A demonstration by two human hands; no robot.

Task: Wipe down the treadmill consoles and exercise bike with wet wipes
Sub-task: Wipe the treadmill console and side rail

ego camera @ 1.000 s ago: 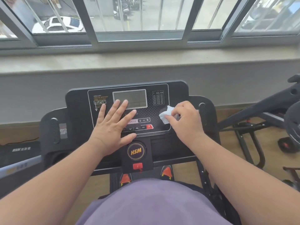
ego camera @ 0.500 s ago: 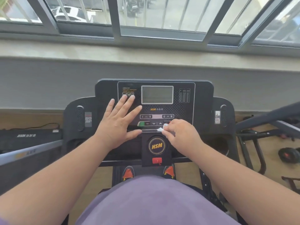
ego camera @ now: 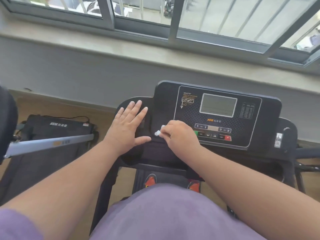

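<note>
Right hand pinches the wipe at frame centre, console panel stretching rightward from it; left hand lies flat, fingers spread, just left.

A black treadmill console is sitting right of centre in the frame, below a window ledge, its grey display blank and a row of buttons, green at the left and red at the right, running along its lower edge. A crumpled white wet wipe is pressing against the console's left side, pinched in the right hand. The left hand is lying flat, fingers spread, on the console's left wing.
</note>
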